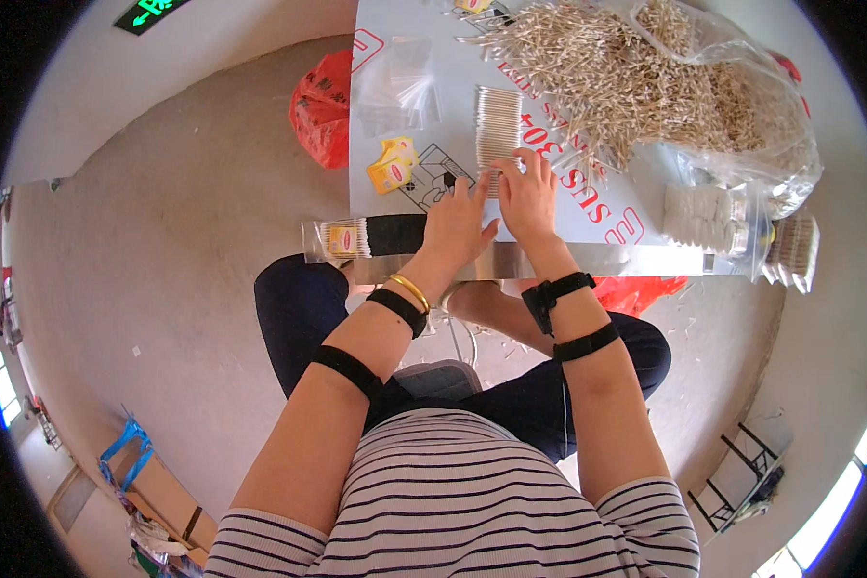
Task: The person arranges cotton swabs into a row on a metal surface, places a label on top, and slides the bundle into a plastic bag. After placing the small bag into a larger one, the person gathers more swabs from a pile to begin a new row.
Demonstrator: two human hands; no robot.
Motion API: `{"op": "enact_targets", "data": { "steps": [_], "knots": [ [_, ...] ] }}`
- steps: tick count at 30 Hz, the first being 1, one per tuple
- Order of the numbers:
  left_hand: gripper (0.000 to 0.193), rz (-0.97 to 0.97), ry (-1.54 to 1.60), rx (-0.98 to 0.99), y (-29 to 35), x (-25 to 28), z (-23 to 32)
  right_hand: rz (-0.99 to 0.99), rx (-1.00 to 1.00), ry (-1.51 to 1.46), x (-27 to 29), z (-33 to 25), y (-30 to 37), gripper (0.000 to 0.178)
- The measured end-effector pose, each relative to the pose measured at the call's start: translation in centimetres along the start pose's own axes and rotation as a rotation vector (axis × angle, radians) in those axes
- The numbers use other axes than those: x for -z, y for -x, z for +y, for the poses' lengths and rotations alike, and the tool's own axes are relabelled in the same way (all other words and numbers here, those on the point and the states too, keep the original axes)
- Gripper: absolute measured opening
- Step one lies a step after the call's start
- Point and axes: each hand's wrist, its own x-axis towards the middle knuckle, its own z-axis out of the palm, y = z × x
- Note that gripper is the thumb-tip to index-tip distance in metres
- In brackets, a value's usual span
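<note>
A neat row of cotton swabs (497, 123) lies on the pale table sheet (588, 207), running away from me. My right hand (528, 196) rests at the row's near end, fingertips on the swabs. My left hand (459, 223) lies flat right beside it, fingers stretched toward the same end. Behind the row spreads a big loose heap of cotton swabs (597, 77). Whether either hand actually pinches any swabs is hidden by the fingers.
Small clear bags (405, 82) and yellow label cards (393, 164) lie left of the row. A filled packet of swabs (356, 237) sits on the table's near left edge. A large clear bag of swabs (742, 106), bundled packs (708, 217) and a red bag (323, 106) are around.
</note>
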Motion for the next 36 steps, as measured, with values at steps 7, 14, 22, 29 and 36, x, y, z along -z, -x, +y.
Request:
{"op": "enact_targets", "data": {
  "steps": [7,14,22,29,36],
  "knots": [
    [0.087,0.024,-0.002,-0.014,0.2,0.1,0.0,-0.001,0.008,-0.012,-0.2,0.2,-0.2,0.024],
    [0.087,0.069,0.017,-0.034,0.2,-0.4,-0.3,0.018,0.009,-0.003,-0.3,0.4,-0.9,0.022],
    [0.078,0.093,0.132,-0.087,1.3,-0.1,-0.9,-0.007,0.011,0.002,-0.2,0.5,-0.8,0.021],
    [0.068,0.164,0.141,-0.189,4.0,-0.8,-2.3,-0.026,0.02,-0.025,0.2,0.4,0.4,0.022],
    [0.07,0.243,0.118,-0.211,5.9,-0.9,-2.7,-0.028,-0.042,-0.108,1.1,1.0,2.2,0.025]
  ]
}}
